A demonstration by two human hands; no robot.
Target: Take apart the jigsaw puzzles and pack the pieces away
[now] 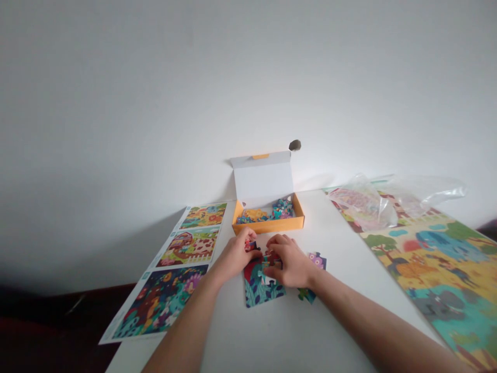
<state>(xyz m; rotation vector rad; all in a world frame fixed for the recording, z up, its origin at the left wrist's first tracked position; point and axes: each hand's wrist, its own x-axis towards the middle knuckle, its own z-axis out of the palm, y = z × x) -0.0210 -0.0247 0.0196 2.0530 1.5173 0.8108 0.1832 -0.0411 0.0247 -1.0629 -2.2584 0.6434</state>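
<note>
Patch of joined cardboard puzzle pieces, dark blue with teal leaves and a red area [264, 295], sits on the white tabletop [291, 336] under and just this side of both hands. Straight edges face left and toward the wearer. Its left edge runs away from the body toward the box; no clear long axis, since the fingers hide the far end.

Left hand [241, 249]: thumb and fingers pinched about a small dark-and-red puzzle piece [250, 246] at the patch's far-left corner. Can't tell if that piece is joined or only placed there.

Right hand [289, 261]: fingers curled down over the far-right part, thumb beside a pale green-and-white piece [267, 280] lying on or in the patch. Whether it grasps anything, can't tell (knuckles in the way).

Key relation: left's piece is beyond the leafy part, right's fingers directly beside it, fingertips of both facing each other. Right is the nearer hand to the loose purple piece with round eyes [318, 260] and the dark green piece [307, 295], both by its wrist.

Open orange cardboard box [267, 226] with more pieces stands just beyond.
</note>
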